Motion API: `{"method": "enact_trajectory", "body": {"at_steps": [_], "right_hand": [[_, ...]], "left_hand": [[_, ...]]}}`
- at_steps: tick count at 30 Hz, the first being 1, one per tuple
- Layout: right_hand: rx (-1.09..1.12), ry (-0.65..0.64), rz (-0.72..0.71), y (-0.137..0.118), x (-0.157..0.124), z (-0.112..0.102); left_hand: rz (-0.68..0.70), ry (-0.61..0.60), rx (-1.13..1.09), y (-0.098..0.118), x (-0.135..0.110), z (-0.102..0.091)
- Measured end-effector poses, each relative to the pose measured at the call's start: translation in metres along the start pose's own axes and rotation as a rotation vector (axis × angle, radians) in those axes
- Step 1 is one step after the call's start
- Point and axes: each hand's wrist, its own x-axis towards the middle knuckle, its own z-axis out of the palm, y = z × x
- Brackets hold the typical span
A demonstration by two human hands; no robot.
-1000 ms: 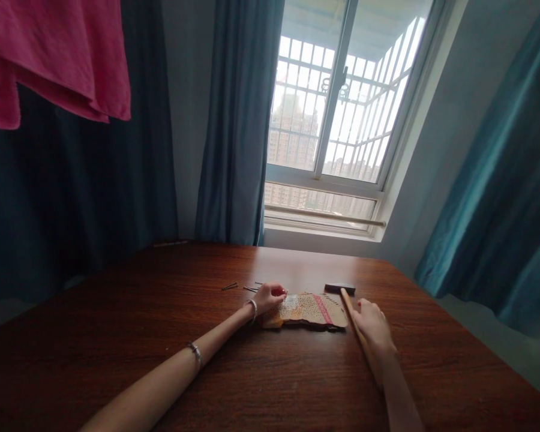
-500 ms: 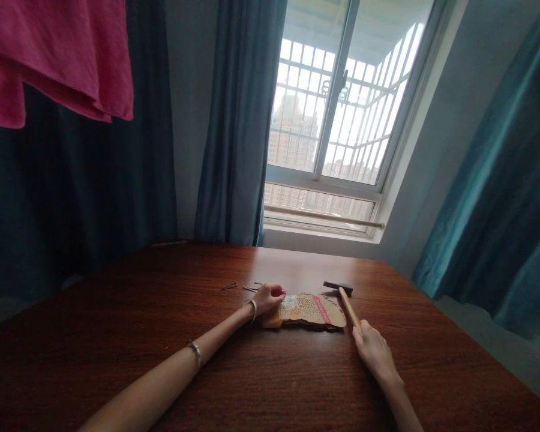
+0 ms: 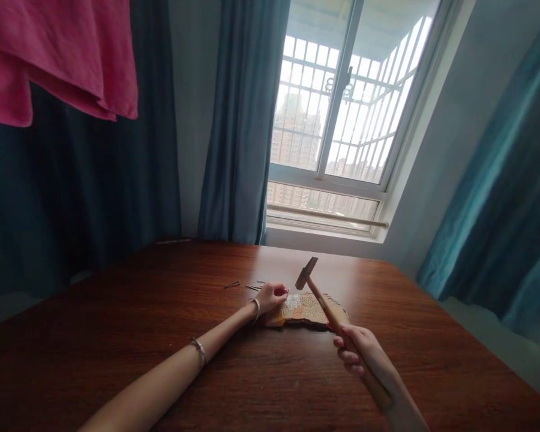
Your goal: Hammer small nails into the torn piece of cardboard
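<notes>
My left hand (image 3: 271, 296) is closed in a pinch at the left end of a piece of cardboard (image 3: 314, 307), holding what looks like a thin nail, mostly covered by the fingers. The cardboard lies flat on the table, with a printed, dotted surface and ragged edges. In my right hand (image 3: 364, 354) is a hammer (image 3: 319, 297), gripped around its wooden handle. Its dark metal head is raised above the cardboard, just right of my left fingers. Several loose nails (image 3: 232, 284) rest on the table behind and left of my left hand.
The brown wooden table (image 3: 270, 384) reaches back towards a barred window (image 3: 337, 138). Blue curtains (image 3: 238, 120) hang on both sides. A pink cloth (image 3: 72, 60) hangs at the upper left.
My right hand has lifted the hammer from beside the cardboard's right end and swung it left, so its head now hangs over the cardboard. My left hand keeps its pinch in place.
</notes>
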Motion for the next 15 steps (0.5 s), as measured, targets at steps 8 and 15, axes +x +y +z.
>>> {"method": "enact_trajectory", "body": {"at_steps": [8,15], "right_hand": [[-0.037,0.020,-0.014,0.008,0.002,0.025],[-0.077,0.038,-0.037,0.009,0.004,0.024]], "left_hand": [[0.036,-0.002,0.000,0.000,0.000,0.000],[0.033,0.011,0.028,-0.003,0.001,0.003]]}}
